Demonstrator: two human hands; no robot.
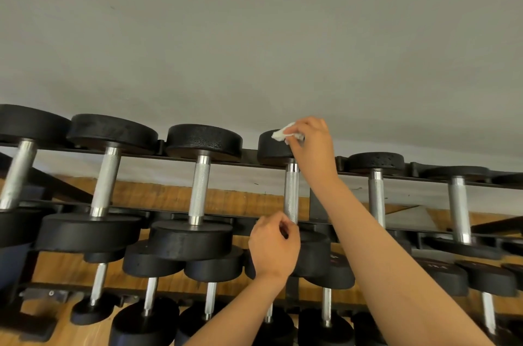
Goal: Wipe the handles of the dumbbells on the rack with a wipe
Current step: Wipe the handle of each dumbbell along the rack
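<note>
Black dumbbells with knurled silver handles lie in a row on the top tier of a dark rack [317, 204]. My right hand [312, 144] pinches a small crumpled white wipe [281, 133] against the far black head [273, 148] of the fourth dumbbell, just above its handle [291, 192]. My left hand [273, 243] sits at the near end of that same handle with its fingers curled, covering the near head; whether it grips the handle I cannot tell.
More dumbbells flank it: one handle [199, 190] to the left, another [377, 198] to the right. A lower tier holds smaller dumbbells [210, 300]. A grey wall [254, 34] rises behind the rack and wooden floor [56, 269] shows beneath.
</note>
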